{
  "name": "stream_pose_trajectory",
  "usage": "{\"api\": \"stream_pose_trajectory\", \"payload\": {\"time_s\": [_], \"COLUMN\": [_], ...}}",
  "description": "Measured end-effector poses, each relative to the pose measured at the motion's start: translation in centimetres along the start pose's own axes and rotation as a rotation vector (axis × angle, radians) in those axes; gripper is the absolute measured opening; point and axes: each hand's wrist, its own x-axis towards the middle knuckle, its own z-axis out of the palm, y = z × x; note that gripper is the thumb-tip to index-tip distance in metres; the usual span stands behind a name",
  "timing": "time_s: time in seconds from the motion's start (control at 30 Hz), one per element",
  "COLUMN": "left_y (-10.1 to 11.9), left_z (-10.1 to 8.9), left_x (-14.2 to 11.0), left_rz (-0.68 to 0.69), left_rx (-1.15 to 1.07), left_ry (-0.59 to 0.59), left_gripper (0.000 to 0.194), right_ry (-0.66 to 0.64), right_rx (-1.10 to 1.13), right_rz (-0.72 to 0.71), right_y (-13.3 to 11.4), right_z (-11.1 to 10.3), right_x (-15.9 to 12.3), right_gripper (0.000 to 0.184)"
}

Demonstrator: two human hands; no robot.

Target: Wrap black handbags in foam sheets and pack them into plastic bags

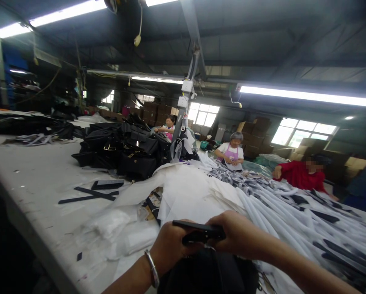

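Observation:
My left hand (170, 241), with a silver bangle at the wrist, is closed around the left end of a black strap (198, 230). From the other side my right hand (228, 232) pinches the strap's right end, its fingers partly hidden behind the forearm and wrist. Just below both hands a black bag (213, 271) stands at the bottom of the view, largely in shadow. Whether the strap is joined to the bag, I cannot tell. White sheets (189, 194) lie on the table beyond my hands.
A heap of black bags with gold buckles (124, 149) sits at the left-centre. Loose black strips (92, 194) and clear plastic bags (118, 228) lie on the white table (42, 183). Long white strips (271, 208) cover the right side. Several co-workers (230, 153) work across the table, beyond a metal post (183, 110).

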Motion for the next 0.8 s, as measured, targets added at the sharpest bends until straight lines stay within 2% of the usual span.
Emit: {"api": "stream_pose_trajectory", "payload": {"time_s": [0.13,0.3,0.37,0.43,0.47,0.57,0.63,0.73,0.8], "left_y": [-1.0,-3.1,-3.5,-3.8,-4.0,-4.4,-4.7,-4.8,-4.7], "left_z": [-1.0,-1.0,-0.5,0.1,0.4,1.2,1.7,2.2,2.4], "left_x": [-1.0,-3.1,-3.5,-3.5,-3.5,-3.3,-3.4,-3.5,-3.6], "left_rz": [-0.03,-0.218,-0.273,-0.273,-0.265,-0.252,-0.249,-0.229,-0.224], "left_rx": [0.053,-0.231,-0.341,-0.405,-0.426,-0.48,-0.536,-0.616,-0.632], "left_ry": [0.139,0.173,0.218,0.253,0.262,0.283,0.298,0.339,0.373], "left_gripper": [0.03,0.026,0.032,0.036,0.036,0.031,0.031,0.032,0.033], "right_ry": [-0.001,-0.044,0.004,0.083,0.099,0.053,0.047,0.049,0.007], "right_rx": [-0.043,-0.036,-0.011,0.041,0.072,0.108,0.076,0.015,0.03], "right_rz": [0.006,-0.027,-0.051,-0.077,-0.088,-0.122,-0.135,-0.105,-0.088], "right_y": [-0.1,1.0,0.8,0.0,-0.5,-2.1,-2.5,-2.3,-2.0], "right_z": [-1.1,-0.9,-1.3,-2.1,-2.6,-3.6,-3.6,-3.0,-2.6], "right_x": [-0.1,0.1,0.4,0.7,0.8,1.1,1.1,0.9,0.8], "right_gripper": [0.025,0.027,0.032,0.048,0.049,0.027,0.027,0.055,0.061]}}
